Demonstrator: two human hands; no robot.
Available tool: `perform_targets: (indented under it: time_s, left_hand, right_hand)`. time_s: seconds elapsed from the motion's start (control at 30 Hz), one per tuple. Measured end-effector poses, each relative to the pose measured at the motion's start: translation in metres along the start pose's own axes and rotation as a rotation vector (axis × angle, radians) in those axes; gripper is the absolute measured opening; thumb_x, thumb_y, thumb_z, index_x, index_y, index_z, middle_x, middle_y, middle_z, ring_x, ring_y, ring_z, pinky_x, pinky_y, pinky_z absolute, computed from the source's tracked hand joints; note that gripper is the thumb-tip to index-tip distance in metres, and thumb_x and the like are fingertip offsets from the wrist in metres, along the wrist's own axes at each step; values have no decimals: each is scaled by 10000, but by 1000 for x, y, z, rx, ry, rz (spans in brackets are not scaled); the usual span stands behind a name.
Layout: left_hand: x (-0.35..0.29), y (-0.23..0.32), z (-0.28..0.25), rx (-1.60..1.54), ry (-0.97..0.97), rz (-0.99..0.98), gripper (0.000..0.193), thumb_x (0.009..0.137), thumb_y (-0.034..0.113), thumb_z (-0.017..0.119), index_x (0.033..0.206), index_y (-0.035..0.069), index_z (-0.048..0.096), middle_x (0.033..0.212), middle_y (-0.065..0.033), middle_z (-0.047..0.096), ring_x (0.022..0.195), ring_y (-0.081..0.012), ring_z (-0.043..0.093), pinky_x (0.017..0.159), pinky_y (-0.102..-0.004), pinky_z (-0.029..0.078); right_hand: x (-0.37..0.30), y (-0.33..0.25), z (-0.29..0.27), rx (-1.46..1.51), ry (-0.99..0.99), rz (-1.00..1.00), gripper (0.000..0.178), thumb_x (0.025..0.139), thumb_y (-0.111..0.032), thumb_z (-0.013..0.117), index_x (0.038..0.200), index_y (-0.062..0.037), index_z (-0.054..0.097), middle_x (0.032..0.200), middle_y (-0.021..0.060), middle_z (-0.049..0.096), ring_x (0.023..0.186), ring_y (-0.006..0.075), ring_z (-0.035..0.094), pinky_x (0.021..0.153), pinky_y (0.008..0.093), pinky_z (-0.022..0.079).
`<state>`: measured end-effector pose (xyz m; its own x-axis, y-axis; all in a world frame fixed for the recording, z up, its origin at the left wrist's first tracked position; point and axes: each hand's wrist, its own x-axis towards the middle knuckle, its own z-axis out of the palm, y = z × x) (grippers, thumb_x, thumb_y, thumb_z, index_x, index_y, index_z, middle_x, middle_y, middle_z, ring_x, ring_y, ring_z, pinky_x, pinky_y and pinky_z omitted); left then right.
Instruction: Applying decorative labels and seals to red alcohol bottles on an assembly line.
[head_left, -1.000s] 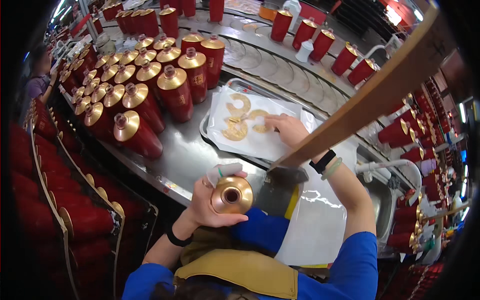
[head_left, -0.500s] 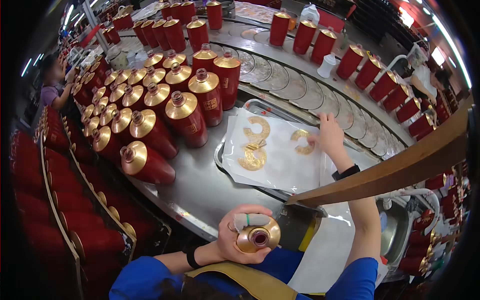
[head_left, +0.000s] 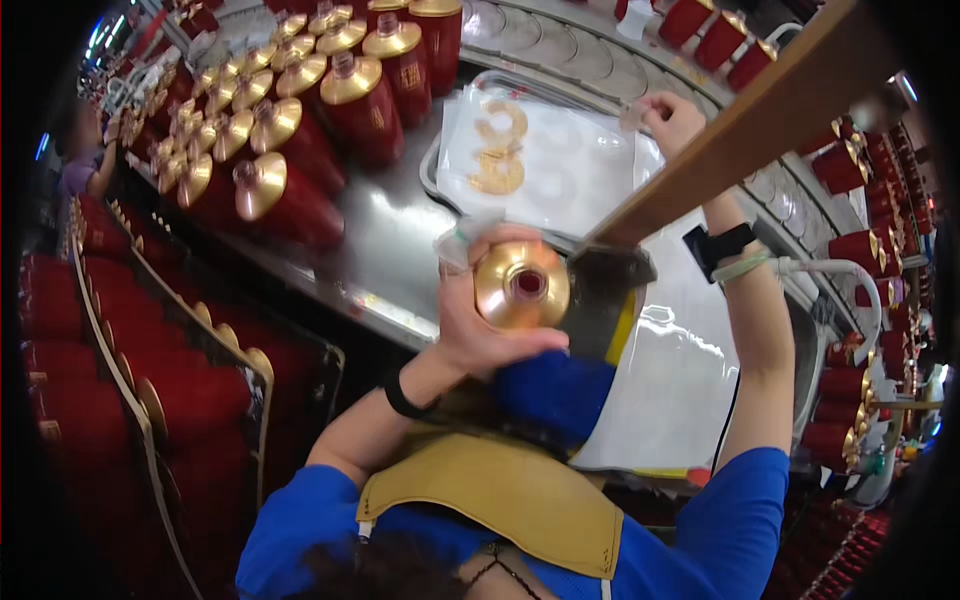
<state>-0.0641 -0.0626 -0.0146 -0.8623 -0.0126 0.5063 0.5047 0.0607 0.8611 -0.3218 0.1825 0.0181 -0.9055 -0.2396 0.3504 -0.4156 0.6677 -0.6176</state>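
Observation:
My left hand (head_left: 465, 320) is wrapped around a bottle (head_left: 500, 290) with a gold shoulder, its open mouth tilted up toward me. A whitish cover with a green band sits on one finger. Off to the right, my raised right hand (head_left: 675, 118) pinches a thin, pale, translucent decal (head_left: 632, 116), blurred at the fingertips. Beside it, a metal tray (head_left: 432, 170) holds white sheets (head_left: 560, 170). Two gold C-shaped decals (head_left: 500, 122) lie on the sheets' left part, one above the other.
Red bottles with gold shoulders (head_left: 365, 110) crowd the metal table at left. A wooden bar (head_left: 740, 110) slants between the tray and my right forearm. Behind runs a conveyor of round plates (head_left: 560, 45). A white hose (head_left: 840, 268) curves at right. Racked red bottles (head_left: 190, 375) stand at lower left.
My right hand has lifted off the sheets, and the gold decal at their right is gone from its place. My left hand has raised the bottle. The whole view has shifted.

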Motion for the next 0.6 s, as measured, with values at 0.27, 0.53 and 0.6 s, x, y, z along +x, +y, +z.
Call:
perform_targets:
  time_s: [0.27,0.53,0.6]
  left_hand:
    - [-15,-3,-2,20,-44,-28,1228,554,333,1043,1501,25,324,1484,-147,448,1346,-278,519,1153,-413,418]
    - [-8,5,1,-24,-77,-135,964,641,210,982,1426,0,463,1397,-143,569,1264,-221,594,1090,-359,479]
    - [0,7,-2,-11,-45,-149,766,667,130,943,1322,-2,569,1169,-115,706,1081,-187,688,998,-337,537]
  right_hand:
    - [-96,-26,-72,203,-292,368,330,1008,-310,644,954,2,734,754,-30,567,686,68,459,615,255,372]
    - [-196,-49,-97,396,-379,535,403,1041,-355,593,857,-22,725,714,-40,569,664,58,468,597,237,342]
    - [-207,-62,-103,662,-385,606,363,1049,-322,578,892,-27,719,757,-19,602,666,67,518,611,229,386]
